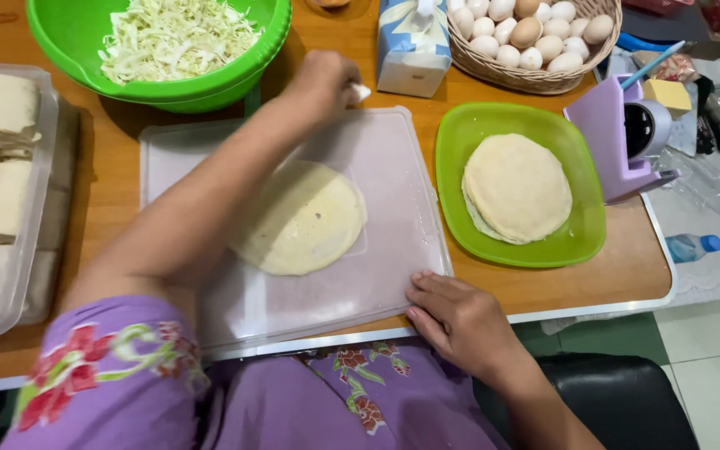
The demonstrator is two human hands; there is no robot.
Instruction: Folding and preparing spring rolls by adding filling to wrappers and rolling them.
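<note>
A home kitchen table is showing here: a wooden tabletop [118, 179] is carrying a green bowl [68, 42] of shredded cabbage at the far left, a basket of eggs [535, 37] at the far right, and a green plate [581, 225] of stacked wrappers, with floor tiles [710, 358] lying near right.

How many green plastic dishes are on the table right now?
2. A green bowl of shredded cabbage sits at top left; a green plate with stacked wrappers sits right of the clear board. More may lie outside the view.
</note>
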